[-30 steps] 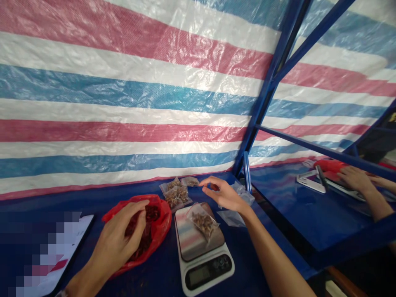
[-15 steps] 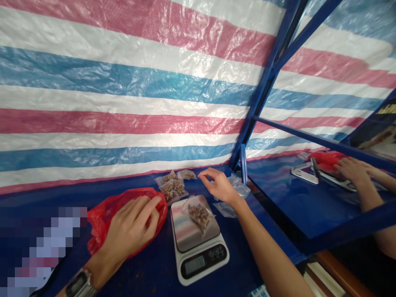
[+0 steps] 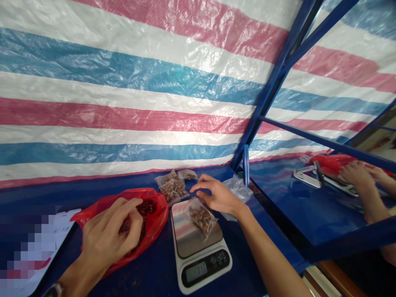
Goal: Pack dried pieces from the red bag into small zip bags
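My left hand hovers over a red plastic bag, its fingers curled but apart, with nothing visible in them. Small dark brown pieces show inside the bag. On the kitchen scale lies a small clear zip bag filled with similar brown pieces, tilted across the plate. The scale's lit display seems to read 113. My right hand is just above the top of that zip bag, fingers and thumb apart; I cannot tell whether it touches the bag.
Several filled zip bags lie behind the scale. Crumpled clear bags sit beyond my right wrist. A phone lies at the left. Across a blue metal frame, another person's hands work at a red bag. A striped tarp hangs behind.
My left hand has drawn back left over the red bag, uncovering the pieces inside. My right hand has come left and slightly down, closer to the zip bag on the scale.
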Available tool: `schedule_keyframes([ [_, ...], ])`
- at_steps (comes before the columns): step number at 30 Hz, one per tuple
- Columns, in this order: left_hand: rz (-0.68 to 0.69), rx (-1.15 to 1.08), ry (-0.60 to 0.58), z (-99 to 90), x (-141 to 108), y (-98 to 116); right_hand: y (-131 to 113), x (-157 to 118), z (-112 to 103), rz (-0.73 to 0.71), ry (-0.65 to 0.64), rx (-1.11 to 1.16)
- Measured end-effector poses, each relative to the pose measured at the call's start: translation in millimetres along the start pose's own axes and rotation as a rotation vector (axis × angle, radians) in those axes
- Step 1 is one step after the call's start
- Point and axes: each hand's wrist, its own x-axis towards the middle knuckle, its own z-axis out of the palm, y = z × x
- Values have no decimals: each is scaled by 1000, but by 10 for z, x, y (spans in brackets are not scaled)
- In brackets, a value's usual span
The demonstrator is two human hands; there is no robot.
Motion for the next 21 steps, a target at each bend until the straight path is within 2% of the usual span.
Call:
schedule_keyframes([
  [3,-15,-15,24,-2,10,24,-12,4,-8,8,-55,-17],
  [7,-17,-39,24,-7,29,52,-59,-32,-77,52,-31,-36],
  [10,-12,-51,51,-7,52,53,-213,-125,-121,166,-45,-135],
  [13,-68,-45,76,-26,96,42,-401,-228,-81,231,-102,-244],
  [17,-140,-59,82,-78,170,16,-501,-273,27,237,-152,-320],
  [21,-206,-89,87,-116,220,-23,-462,-237,50,191,-159,-228],
])
